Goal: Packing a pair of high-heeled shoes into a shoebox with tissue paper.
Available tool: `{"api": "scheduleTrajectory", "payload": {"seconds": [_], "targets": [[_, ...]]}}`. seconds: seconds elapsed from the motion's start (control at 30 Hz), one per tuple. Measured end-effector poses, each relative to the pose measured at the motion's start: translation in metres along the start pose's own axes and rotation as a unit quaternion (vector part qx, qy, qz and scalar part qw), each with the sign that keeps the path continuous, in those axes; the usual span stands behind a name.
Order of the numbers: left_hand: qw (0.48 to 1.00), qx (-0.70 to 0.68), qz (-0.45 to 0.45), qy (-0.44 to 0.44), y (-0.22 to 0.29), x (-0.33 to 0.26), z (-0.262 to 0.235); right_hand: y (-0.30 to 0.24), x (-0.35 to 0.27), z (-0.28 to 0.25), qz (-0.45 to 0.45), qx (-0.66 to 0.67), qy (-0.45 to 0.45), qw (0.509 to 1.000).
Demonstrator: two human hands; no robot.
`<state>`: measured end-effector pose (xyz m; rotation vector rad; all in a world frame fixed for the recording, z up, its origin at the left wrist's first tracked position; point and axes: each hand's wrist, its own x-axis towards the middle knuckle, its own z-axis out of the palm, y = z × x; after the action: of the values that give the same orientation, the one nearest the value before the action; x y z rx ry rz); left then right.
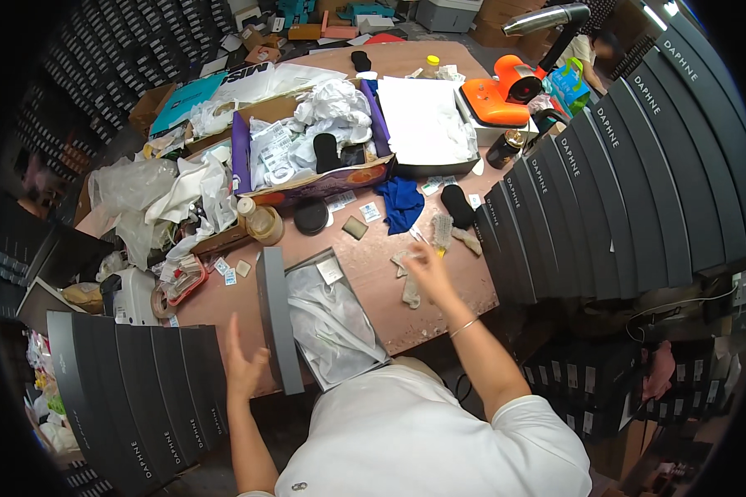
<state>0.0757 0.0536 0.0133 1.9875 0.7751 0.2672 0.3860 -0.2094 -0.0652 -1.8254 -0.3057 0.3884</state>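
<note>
My left hand is open, fingers stretched upward, beside a grey box lid standing on its edge. To the right of that lid lies an open shoebox, its contents covered by white tissue paper with a small pale card on top. My right hand hovers over the table to the right of the box, fingers partly bent and apart, with nothing visible in them. Close to its fingers are a crumpled beige cloth, a pale brush and a small white item.
Stacked dark grey shoeboxes rise at the right and lower left. Farther back are a purple carton of crumpled paper, a blue cloth, a black can and an orange device. A bottle stands left.
</note>
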Motion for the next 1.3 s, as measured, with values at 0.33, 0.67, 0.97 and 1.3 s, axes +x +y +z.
{"api": "scheduleTrajectory", "payload": {"seconds": [0.33,0.67,0.97,1.3], "targets": [[0.988,0.120,-0.090,0.031,-0.004,-0.009,0.050,0.101,0.114,-0.108,0.132,-0.364,0.050,0.921],[0.981,0.115,-0.131,0.088,-0.003,-0.009,0.051,0.090,0.145,-0.011,-0.183,-0.273,-0.109,0.938],[0.982,0.080,-0.139,0.096,-0.011,-0.008,0.050,0.020,0.154,-0.036,-0.160,-0.310,-0.183,0.919],[0.983,0.042,-0.155,0.090,-0.015,-0.005,0.043,0.071,0.174,-0.052,-0.181,-0.538,-0.052,0.821]]}}
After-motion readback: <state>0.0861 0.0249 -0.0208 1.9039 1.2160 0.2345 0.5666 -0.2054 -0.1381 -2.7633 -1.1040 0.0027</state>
